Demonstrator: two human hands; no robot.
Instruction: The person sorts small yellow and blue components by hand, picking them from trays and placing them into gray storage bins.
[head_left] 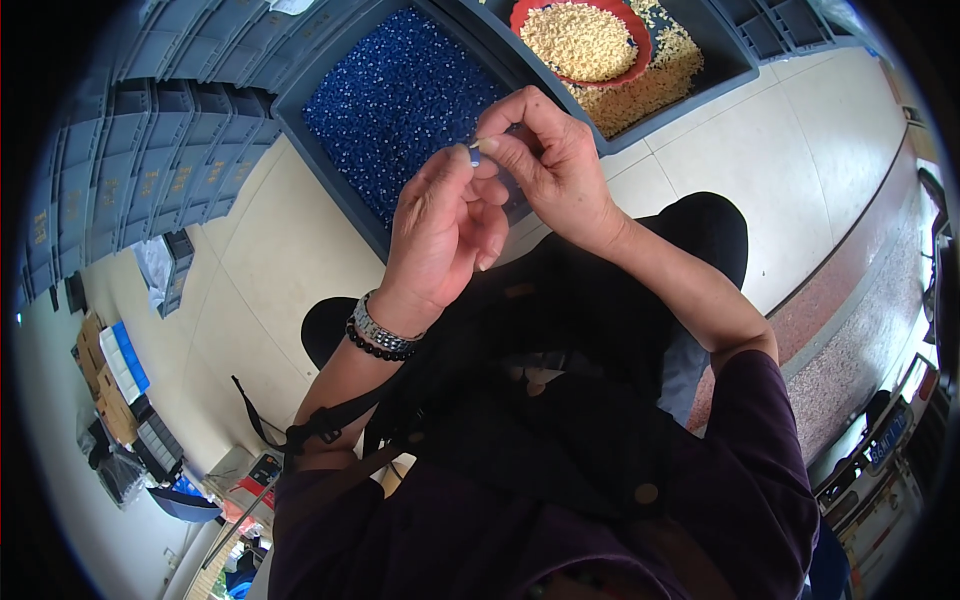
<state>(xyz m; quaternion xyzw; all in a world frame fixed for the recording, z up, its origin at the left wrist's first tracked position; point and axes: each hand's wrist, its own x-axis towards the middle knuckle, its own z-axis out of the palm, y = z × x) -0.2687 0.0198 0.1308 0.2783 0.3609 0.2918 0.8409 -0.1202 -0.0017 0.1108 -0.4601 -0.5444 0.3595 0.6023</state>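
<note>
My left hand (432, 228) is raised near the front edge of a grey crate, its thumb and forefinger pinched on a small blue plastic piece (475, 157). The other fingers of that hand curl loosely. Coming from the right, my right hand (556, 172) meets it fingertip to fingertip. Its thumb and forefinger close on a tiny cream-coloured piece (477, 145) that touches or nearly touches the blue one. Exactly how the two pieces fit is too small to tell. Behind my hands, many small blue pieces (400, 95) fill the grey crate (345, 205).
A second grey crate (690, 108) at the far right holds loose cream-coloured pieces (655, 85) and a red bowl (641, 62) heaped with more. Stacked grey crates (150, 165) stand at the left. My knees lie just below the crates, above a tiled floor (255, 240).
</note>
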